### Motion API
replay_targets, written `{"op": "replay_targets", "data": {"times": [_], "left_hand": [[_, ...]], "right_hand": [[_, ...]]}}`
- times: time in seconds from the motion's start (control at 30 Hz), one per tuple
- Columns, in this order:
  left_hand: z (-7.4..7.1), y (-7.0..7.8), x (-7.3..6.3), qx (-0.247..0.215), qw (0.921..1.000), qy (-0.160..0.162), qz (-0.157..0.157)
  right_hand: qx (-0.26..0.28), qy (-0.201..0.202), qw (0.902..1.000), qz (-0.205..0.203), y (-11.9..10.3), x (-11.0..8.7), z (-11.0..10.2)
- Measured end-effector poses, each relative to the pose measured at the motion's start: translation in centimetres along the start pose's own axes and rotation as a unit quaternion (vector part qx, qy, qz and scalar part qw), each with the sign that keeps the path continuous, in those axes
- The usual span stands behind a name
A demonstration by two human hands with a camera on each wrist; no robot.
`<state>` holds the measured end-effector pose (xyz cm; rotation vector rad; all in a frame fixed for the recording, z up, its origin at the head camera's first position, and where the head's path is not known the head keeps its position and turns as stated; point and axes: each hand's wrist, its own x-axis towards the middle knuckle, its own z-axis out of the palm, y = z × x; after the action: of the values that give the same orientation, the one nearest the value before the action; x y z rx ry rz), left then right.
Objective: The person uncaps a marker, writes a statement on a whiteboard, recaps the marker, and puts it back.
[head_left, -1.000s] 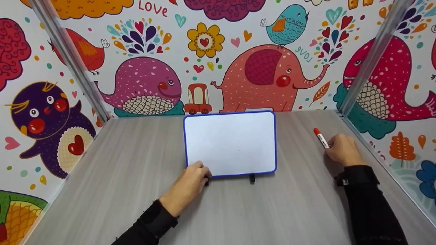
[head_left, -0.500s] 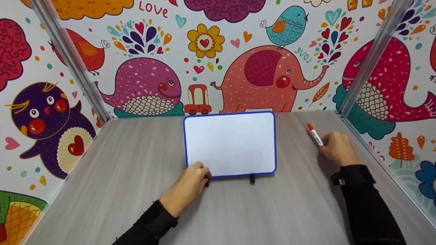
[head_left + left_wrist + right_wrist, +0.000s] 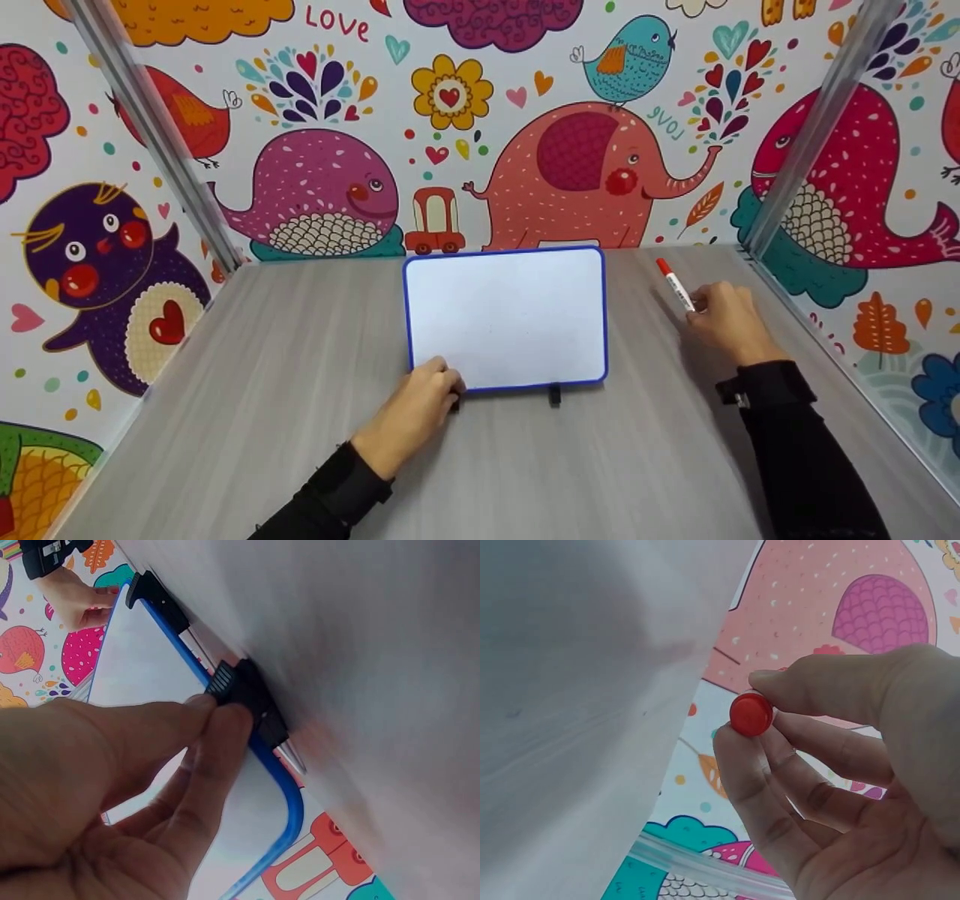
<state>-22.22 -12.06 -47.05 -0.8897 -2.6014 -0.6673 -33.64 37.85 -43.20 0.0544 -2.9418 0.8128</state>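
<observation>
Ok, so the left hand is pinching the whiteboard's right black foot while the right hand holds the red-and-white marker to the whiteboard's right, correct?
Not quite: the head view shows the left hand at the left black foot of the whiteboard, with the right black foot untouched. The right hand does hold the red-and-white marker to the whiteboard's right.

Booth-type workstn, exact setting unclear: grey surface (image 3: 540, 472), cartoon-print walls (image 3: 450, 161) behind & both sides of surface, metal posts (image 3: 158, 142) at surface's rear corners.
</observation>
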Motion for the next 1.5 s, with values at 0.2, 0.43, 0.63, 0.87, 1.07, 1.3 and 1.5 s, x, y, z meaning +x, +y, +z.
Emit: {"op": "replay_targets", "data": {"times": [0.2,0.43,0.63,0.87,1.07,1.3,1.5], "left_hand": [[0.0,0.0,0.0,0.005,1.0,-0.001,-0.002],[0.0,0.1,-0.1,0.0,1.0,0.003,0.003],[-0.1,0.1,-0.1,-0.006,1.0,-0.001,-0.003],[-0.1,0.1,0.0,-0.003,1.0,0.002,-0.004],[0.0,0.0,0.0,-0.005,1.0,0.006,0.0],[0.0,-0.1,-0.1,-0.005,1.0,0.008,0.002],[0.1,-0.1,-0.1,0.005,0.9999,0.008,0.006]], "right_hand": [[0.009,0.001,1.0,-0.001,-1.2,-0.1,0.2],[-0.002,0.052,0.9973,-0.052,-3.0,-0.5,0.3],[0.008,0.056,0.9955,-0.076,-4.4,-0.9,0.3],[0.018,0.062,0.9948,-0.078,-5.9,-1.3,0.3],[0.028,0.085,0.9918,-0.092,-7.2,-1.9,0.3],[0.031,0.119,0.9846,-0.124,-8.6,-2.9,0.1],[0.029,0.163,0.9709,-0.173,-9.4,-3.7,-0.2]]}}
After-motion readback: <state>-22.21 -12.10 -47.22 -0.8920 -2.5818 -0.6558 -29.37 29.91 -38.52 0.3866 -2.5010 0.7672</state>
